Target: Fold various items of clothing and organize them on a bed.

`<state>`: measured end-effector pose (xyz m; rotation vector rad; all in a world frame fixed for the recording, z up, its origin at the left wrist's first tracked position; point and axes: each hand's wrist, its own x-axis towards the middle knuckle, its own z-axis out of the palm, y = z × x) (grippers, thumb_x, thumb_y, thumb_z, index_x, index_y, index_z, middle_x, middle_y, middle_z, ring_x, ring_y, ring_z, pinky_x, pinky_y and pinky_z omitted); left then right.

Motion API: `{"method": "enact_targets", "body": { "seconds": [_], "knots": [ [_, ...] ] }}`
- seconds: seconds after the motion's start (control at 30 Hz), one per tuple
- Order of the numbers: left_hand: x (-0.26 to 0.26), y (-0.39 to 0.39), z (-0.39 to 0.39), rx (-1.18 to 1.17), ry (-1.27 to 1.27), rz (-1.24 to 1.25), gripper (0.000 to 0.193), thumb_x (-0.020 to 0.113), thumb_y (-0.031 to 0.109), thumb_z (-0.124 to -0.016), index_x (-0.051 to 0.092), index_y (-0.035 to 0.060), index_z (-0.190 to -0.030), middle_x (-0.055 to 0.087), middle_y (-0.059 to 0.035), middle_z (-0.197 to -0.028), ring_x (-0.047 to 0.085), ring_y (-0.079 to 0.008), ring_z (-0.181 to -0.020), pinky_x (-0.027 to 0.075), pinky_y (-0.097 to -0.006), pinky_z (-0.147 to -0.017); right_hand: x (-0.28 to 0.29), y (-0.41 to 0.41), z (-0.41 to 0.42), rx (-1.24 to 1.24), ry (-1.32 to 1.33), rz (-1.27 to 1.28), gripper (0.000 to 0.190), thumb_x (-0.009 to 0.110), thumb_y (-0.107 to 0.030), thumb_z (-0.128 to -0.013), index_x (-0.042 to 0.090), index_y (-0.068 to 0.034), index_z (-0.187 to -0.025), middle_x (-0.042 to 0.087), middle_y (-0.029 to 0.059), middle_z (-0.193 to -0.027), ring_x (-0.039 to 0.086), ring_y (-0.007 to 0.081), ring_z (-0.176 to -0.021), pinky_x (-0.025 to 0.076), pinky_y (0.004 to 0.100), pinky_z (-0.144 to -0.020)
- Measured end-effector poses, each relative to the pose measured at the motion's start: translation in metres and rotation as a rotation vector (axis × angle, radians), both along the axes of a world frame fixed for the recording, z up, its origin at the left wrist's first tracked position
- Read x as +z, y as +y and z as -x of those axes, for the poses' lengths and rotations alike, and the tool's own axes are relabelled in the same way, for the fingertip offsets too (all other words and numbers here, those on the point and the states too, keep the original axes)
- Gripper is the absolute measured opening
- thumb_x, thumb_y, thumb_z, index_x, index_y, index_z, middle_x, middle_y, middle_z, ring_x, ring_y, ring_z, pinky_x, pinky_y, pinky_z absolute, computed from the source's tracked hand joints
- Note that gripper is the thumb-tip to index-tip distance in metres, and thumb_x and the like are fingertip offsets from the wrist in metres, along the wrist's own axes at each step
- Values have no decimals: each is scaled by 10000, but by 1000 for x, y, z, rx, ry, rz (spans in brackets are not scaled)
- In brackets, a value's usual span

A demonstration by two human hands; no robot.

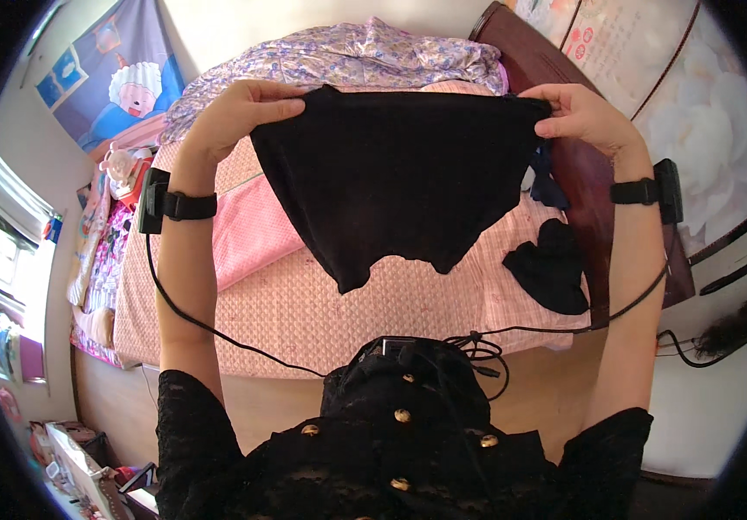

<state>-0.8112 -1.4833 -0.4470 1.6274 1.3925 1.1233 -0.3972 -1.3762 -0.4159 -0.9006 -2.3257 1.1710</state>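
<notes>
A black cloth garment (406,175) hangs spread out between my two hands, above the bed. Its upper edge is stretched nearly straight, and the lower edge is uneven with two hanging points. My left hand (243,114) pinches the upper left corner between thumb and fingers. At the opposite corner, my right hand (578,120) grips the cloth the same way. Behind the garment lies a bed with a pink quilted cover (373,325), partly hidden by it. A second black cloth piece (552,270) lies crumpled on the bed's right side, below my right hand.
A folded pink blanket (256,227) lies on the bed, with a floral quilt (360,58) heaped at the far side. The dark wooden headboard (581,169) borders the right. Dark blue cloth (547,185) rests near it. A black cable (237,338) runs from my left wrist strap.
</notes>
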Motion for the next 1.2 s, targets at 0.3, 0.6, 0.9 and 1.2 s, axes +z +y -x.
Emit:
{"method": "enact_targets", "body": {
  "seconds": [0.3, 0.6, 0.9, 1.2],
  "knots": [
    [-4, 6, -8, 124, 287, -92, 161, 723, 152, -767, 665, 32, -858, 584, 27, -698, 488, -37, -595, 399, -192, -561, -5, -4, -20, -466, -382, -129, 173, 584, -125, -831, 596, 8, -941, 629, 38, -859, 612, 114, -551, 409, 194, -421],
    [-7, 32, -27, 190, 2, -141, 240, 653, 206, -834, 645, 44, -1012, 665, -34, -860, 639, -110, -777, 474, -215, -669, -33, 10, -25, -695, 62, -178, 300, 460, -207, -924, 508, -19, -1152, 596, 80, -1031, 599, 198, -945, 467, 334, -752],
    [-51, 116, -30, -4, -483, -81, 199, 546, 181, -908, 586, 41, -1044, 621, -44, -939, 607, -160, -846, 487, -319, -796, -86, 84, -2, -369, 726, 152, 246, 485, -142, -902, 537, -34, -1117, 588, 46, -939, 548, 143, -745, 443, 279, -684],
    [-106, 236, -18, -366, -1079, 109, 260, 375, 160, -963, 553, -6, -1055, 617, -110, -1036, 576, -213, -948, 437, -356, -889, -142, 206, 49, -509, 939, 697, 169, 486, -106, -894, 519, 6, -1016, 558, 87, -886, 513, 221, -761, 444, 420, -748]
  ]
}}
